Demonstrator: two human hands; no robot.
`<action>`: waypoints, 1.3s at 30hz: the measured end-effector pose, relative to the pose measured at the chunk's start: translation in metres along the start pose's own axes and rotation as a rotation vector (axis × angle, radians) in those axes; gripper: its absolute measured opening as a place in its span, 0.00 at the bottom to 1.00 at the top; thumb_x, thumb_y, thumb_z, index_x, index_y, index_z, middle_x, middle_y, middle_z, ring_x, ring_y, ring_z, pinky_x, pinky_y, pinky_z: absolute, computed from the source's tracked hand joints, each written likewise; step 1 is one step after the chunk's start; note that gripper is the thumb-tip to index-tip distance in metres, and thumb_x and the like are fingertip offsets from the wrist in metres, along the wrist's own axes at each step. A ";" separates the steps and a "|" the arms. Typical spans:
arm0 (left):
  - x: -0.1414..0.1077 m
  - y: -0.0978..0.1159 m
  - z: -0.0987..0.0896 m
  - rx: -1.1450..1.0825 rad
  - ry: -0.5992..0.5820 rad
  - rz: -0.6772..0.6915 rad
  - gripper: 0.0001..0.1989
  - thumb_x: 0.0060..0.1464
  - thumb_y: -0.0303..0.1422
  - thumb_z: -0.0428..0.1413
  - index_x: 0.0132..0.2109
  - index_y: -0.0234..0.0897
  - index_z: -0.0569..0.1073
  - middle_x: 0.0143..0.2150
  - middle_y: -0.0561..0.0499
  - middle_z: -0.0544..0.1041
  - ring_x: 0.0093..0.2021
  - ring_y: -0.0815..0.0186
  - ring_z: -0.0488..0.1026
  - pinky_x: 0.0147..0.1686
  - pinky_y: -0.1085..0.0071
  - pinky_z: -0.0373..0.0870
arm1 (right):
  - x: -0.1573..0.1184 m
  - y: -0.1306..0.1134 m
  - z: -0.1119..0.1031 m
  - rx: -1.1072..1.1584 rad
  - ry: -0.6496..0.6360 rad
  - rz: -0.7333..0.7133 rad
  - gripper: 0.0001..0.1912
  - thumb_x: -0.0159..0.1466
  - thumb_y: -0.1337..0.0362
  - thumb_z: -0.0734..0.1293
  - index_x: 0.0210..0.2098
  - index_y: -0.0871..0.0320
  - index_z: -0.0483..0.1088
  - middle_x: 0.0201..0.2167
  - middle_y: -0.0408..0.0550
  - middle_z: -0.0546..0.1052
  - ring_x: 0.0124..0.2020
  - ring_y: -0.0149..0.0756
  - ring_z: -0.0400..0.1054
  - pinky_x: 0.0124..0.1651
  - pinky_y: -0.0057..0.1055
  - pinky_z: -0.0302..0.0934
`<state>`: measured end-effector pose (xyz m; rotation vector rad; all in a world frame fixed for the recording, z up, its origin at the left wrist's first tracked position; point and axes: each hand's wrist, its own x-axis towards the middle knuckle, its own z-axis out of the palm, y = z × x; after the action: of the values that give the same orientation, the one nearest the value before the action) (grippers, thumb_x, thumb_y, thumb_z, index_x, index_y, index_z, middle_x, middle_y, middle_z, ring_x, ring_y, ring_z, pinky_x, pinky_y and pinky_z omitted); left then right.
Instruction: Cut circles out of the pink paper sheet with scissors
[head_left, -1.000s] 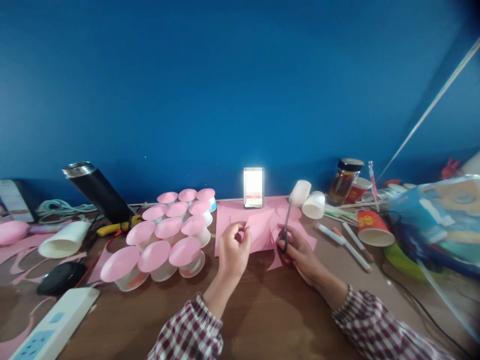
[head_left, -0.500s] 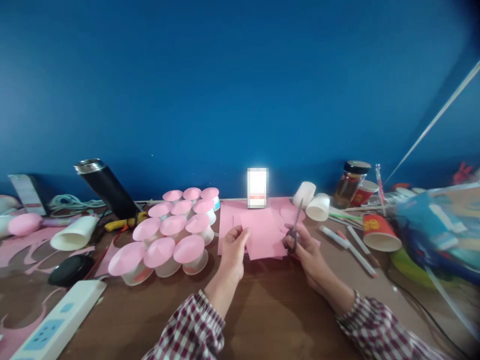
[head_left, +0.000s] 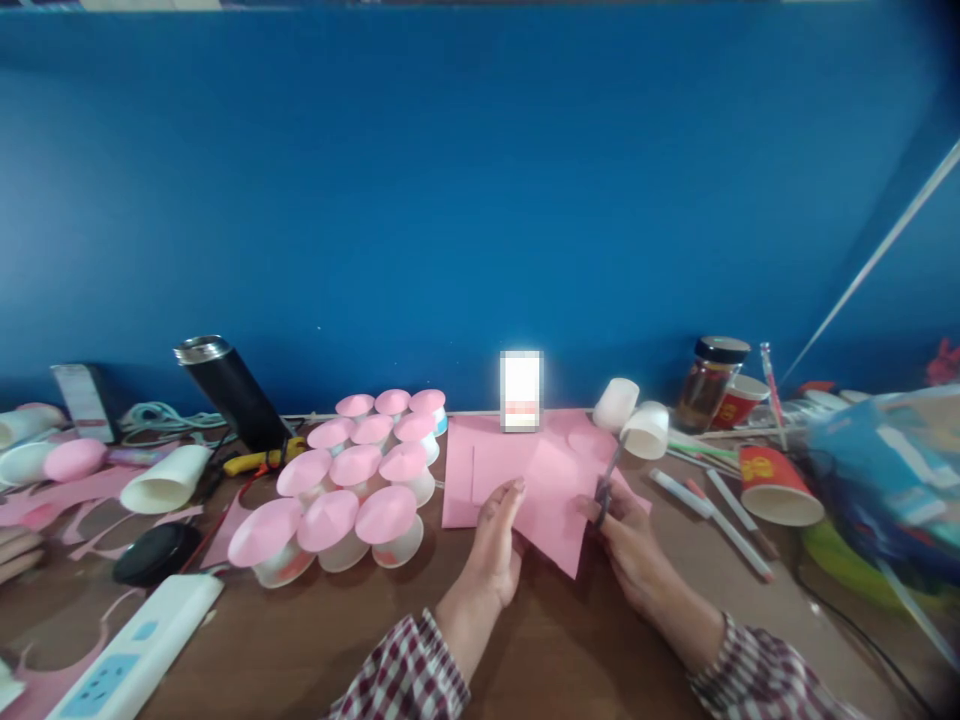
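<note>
My left hand [head_left: 491, 550] is closed on the left edge of a pink paper piece [head_left: 559, 505], which is turned at an angle with one corner pointing down. My right hand [head_left: 630, 535] grips dark scissors [head_left: 606, 490] whose blades point up and away, beside the paper's right edge; some fingertips are near that edge. Under the held piece lies a larger pink sheet [head_left: 459, 470], and a pink round piece [head_left: 591, 442] rests near its right side. A bright, pixelated upright rectangle [head_left: 522, 392] stands behind the sheet.
Several cups with pink cone tops [head_left: 330, 520] stand left. Farther left are a black bottle [head_left: 232, 395], a power strip [head_left: 139, 650] and paper scraps. To the right are white cups [head_left: 646, 430], markers [head_left: 727, 530], a red cup [head_left: 776, 487] and a jar [head_left: 711, 385].
The held paper has turned and come nearer, its lower corner now past the sheet's edge. Both hands have shifted slightly right and down, and the whole view has tilted a little.
</note>
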<state>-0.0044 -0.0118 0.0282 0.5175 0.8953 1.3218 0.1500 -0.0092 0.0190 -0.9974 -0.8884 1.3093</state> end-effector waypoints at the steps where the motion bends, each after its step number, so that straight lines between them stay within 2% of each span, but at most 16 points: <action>1: -0.002 -0.003 0.001 -0.011 -0.047 -0.019 0.17 0.45 0.43 0.61 0.38 0.36 0.74 0.37 0.47 0.77 0.37 0.64 0.73 0.38 0.70 0.67 | 0.000 0.000 0.000 0.017 0.024 -0.003 0.20 0.49 0.62 0.76 0.38 0.54 0.68 0.27 0.39 0.73 0.28 0.33 0.66 0.29 0.26 0.60; 2: -0.004 -0.006 0.002 -0.002 -0.103 -0.037 0.17 0.45 0.43 0.61 0.38 0.35 0.74 0.36 0.46 0.77 0.36 0.63 0.73 0.38 0.69 0.67 | 0.001 0.001 0.000 0.024 0.050 -0.006 0.19 0.49 0.62 0.76 0.38 0.54 0.69 0.26 0.39 0.73 0.26 0.32 0.66 0.27 0.25 0.59; 4: -0.006 -0.012 0.003 0.067 -0.126 -0.044 0.18 0.42 0.41 0.64 0.37 0.32 0.75 0.32 0.45 0.77 0.35 0.61 0.73 0.36 0.67 0.68 | 0.001 0.002 0.000 0.014 0.104 -0.013 0.20 0.47 0.61 0.76 0.38 0.54 0.69 0.26 0.39 0.74 0.25 0.31 0.65 0.24 0.24 0.57; 8: -0.004 -0.020 -0.001 0.237 0.066 -0.045 0.21 0.35 0.42 0.67 0.33 0.30 0.74 0.26 0.45 0.76 0.31 0.59 0.73 0.34 0.65 0.68 | 0.001 0.005 0.002 -0.024 0.137 -0.042 0.23 0.44 0.61 0.78 0.38 0.55 0.70 0.26 0.40 0.75 0.28 0.34 0.67 0.29 0.26 0.61; 11: -0.001 -0.021 -0.004 0.252 0.131 -0.044 0.23 0.33 0.42 0.67 0.35 0.29 0.75 0.27 0.45 0.77 0.33 0.58 0.73 0.36 0.64 0.68 | -0.001 0.005 0.004 -0.055 0.143 -0.072 0.23 0.44 0.63 0.78 0.38 0.55 0.70 0.27 0.40 0.75 0.30 0.34 0.68 0.33 0.28 0.62; 15: -0.002 -0.021 -0.003 0.233 0.072 -0.028 0.24 0.37 0.43 0.66 0.37 0.29 0.75 0.30 0.43 0.78 0.35 0.57 0.74 0.39 0.63 0.68 | -0.001 0.005 0.005 -0.078 0.164 -0.104 0.23 0.44 0.63 0.78 0.38 0.55 0.70 0.28 0.40 0.75 0.30 0.34 0.67 0.33 0.27 0.63; 18: -0.004 -0.020 0.000 0.197 -0.020 -0.013 0.23 0.38 0.44 0.65 0.38 0.29 0.75 0.32 0.42 0.78 0.35 0.57 0.74 0.39 0.63 0.68 | 0.000 0.007 0.003 -0.045 0.139 -0.106 0.22 0.46 0.62 0.77 0.39 0.54 0.70 0.30 0.41 0.75 0.32 0.35 0.68 0.35 0.28 0.64; 20: -0.005 -0.020 0.001 0.192 -0.032 -0.017 0.24 0.37 0.44 0.65 0.38 0.29 0.75 0.32 0.43 0.78 0.36 0.57 0.74 0.41 0.62 0.67 | 0.000 0.008 0.003 -0.027 0.125 -0.105 0.22 0.47 0.61 0.77 0.39 0.54 0.69 0.31 0.42 0.76 0.33 0.36 0.68 0.35 0.29 0.64; 26: -0.003 -0.022 -0.005 0.258 0.080 -0.056 0.27 0.37 0.45 0.65 0.41 0.29 0.73 0.35 0.42 0.78 0.39 0.56 0.73 0.42 0.62 0.67 | 0.002 0.010 0.000 -0.189 0.144 -0.165 0.24 0.46 0.61 0.77 0.40 0.56 0.69 0.30 0.44 0.75 0.32 0.38 0.68 0.34 0.30 0.64; 31: 0.001 -0.027 -0.006 0.193 0.161 -0.089 0.26 0.38 0.44 0.65 0.40 0.31 0.69 0.36 0.41 0.77 0.38 0.55 0.74 0.38 0.62 0.69 | 0.005 0.013 -0.006 -0.270 0.121 -0.212 0.20 0.48 0.59 0.76 0.38 0.54 0.69 0.27 0.42 0.73 0.28 0.35 0.66 0.28 0.28 0.63; 35: 0.006 -0.029 -0.006 0.086 0.205 -0.083 0.24 0.39 0.42 0.65 0.40 0.34 0.67 0.36 0.43 0.76 0.38 0.57 0.75 0.39 0.63 0.69 | 0.005 0.017 -0.010 -0.298 0.078 -0.226 0.23 0.52 0.57 0.74 0.46 0.52 0.67 0.35 0.46 0.75 0.34 0.38 0.69 0.35 0.30 0.65; 39: 0.008 -0.028 -0.006 0.097 0.252 -0.123 0.23 0.40 0.39 0.65 0.39 0.35 0.64 0.34 0.45 0.75 0.37 0.58 0.74 0.37 0.63 0.70 | 0.003 0.017 -0.010 -0.356 0.018 -0.245 0.22 0.55 0.57 0.72 0.47 0.52 0.67 0.40 0.50 0.75 0.39 0.41 0.69 0.39 0.32 0.66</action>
<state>0.0076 -0.0112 0.0015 0.3687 1.1852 1.2522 0.1541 -0.0073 -0.0009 -1.1301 -1.2171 0.9518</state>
